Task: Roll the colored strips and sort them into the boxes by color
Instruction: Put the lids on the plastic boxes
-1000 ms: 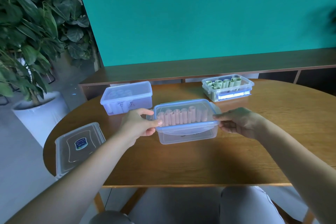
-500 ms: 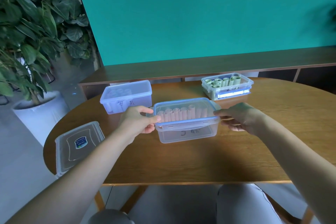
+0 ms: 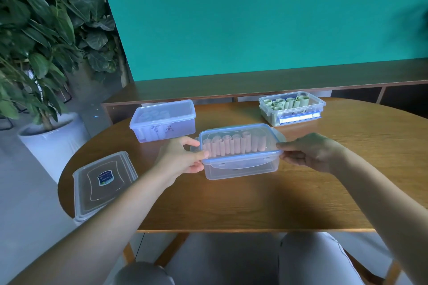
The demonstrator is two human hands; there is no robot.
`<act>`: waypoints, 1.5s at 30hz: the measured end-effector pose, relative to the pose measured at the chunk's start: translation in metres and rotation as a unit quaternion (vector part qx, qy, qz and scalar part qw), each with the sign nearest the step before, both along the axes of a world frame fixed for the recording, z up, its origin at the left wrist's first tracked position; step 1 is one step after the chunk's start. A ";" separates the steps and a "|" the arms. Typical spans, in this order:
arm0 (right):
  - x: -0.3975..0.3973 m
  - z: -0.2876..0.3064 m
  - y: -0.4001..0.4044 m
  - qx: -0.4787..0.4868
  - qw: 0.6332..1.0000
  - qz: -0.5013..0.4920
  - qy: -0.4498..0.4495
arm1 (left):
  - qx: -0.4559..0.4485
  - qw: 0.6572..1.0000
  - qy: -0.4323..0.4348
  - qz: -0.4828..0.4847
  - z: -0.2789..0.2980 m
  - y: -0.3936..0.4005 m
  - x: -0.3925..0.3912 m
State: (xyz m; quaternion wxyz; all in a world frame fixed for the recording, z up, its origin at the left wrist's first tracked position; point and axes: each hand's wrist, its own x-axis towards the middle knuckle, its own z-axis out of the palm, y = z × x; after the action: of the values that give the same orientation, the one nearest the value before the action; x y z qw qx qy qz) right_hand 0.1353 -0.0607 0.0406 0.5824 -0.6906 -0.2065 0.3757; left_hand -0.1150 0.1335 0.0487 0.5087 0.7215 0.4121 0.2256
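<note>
The wooden table [image 3: 243, 203] has a rounded outline; its near edge runs straight across above the person's knees, and its left edge curves away toward the floor. A loose clear lid [image 3: 102, 183] with a blue sticker lies at that left edge, its near corner overhanging the rim. A broad stretch of bare wood lies between the near edge and the central box [image 3: 240, 169], and more bare wood opens to the right of it.

The central box sits near the middle of the table, its long axis running left to right, parallel to the near edge. A blue-rimmed lid [image 3: 238, 136] rests on top of it, tilted slightly with the far side higher. Through the lid a row of pink rolls [image 3: 234, 146] stands upright, side by side along the box's length.

Behind it to the left stands a closed box [image 3: 162, 120] with pale rolls inside, well apart from the open box [image 3: 291, 109] of green rolls [image 3: 287, 103] at the far right.

Both forearms reach in from the near corners. The left hand [image 3: 180, 157] grips the lid's left end, thumb on top, fingers curled under. The right hand [image 3: 308, 150] holds the right end, fingers curled at the lid's rim.
</note>
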 end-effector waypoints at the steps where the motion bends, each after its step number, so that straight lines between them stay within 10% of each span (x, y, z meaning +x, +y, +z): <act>1: 0.000 0.000 -0.001 0.005 1.000 0.010 0.008 | -0.007 1.000 -0.003 -0.001 0.000 -0.001 0.000; 27: -0.006 -0.011 -0.006 0.051 0.998 0.011 0.041 | -0.071 0.997 -0.001 -0.006 0.006 -0.008 0.002; 31: 0.004 0.004 0.003 -0.077 0.990 0.009 -0.115 | 0.053 0.990 0.121 -0.057 0.023 -0.003 0.002; 36: -0.004 0.011 0.035 -0.104 0.860 -0.073 -0.494 | 0.395 0.904 0.163 -0.019 0.027 0.010 0.028; 45: -0.003 -0.001 0.077 -0.199 0.822 0.173 -0.505 | 0.306 0.892 0.296 -0.155 -0.009 0.019 0.071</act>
State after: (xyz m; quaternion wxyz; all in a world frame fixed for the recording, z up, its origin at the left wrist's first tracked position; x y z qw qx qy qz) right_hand 0.1320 0.0165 0.0397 0.1715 -0.8378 -0.5084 0.1016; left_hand -0.0443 0.1528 0.0397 0.1456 0.9295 0.3369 0.0353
